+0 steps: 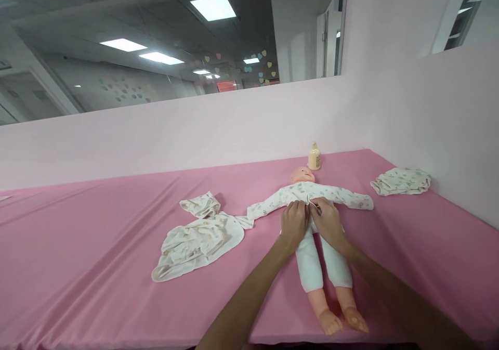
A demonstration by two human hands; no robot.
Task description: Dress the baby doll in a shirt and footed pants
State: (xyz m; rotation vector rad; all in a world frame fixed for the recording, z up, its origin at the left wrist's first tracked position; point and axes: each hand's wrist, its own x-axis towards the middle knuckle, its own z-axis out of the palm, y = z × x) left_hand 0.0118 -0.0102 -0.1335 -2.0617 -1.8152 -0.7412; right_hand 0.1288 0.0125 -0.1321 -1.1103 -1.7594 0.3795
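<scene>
1. Left of the middle on the pink-sheeted surface (97, 246), between front and back edges: crumpled printed baby garment (198, 243), with right tip touching an outstretched sleeve (265, 208).
2. Next along, at the waist of a long-sleeved printed top (300, 190): left hand (295, 222), with fingers bunched together on the fabric.
3. Right of the middle: baby doll (302, 175) in that top and white trousers (310, 261), lying face up, head towards the back edge, bare feet (330, 320) just inside the front edge.
4. Beyond the head, near the back edge: pale-yellow pump bottle (314, 159), upright.
5. Beside the left hand: right hand (326, 219), with thumb and forefinger pinched on the top.
6. Beside the right edge, near the back right corner: folded printed cloth (402, 182).
</scene>
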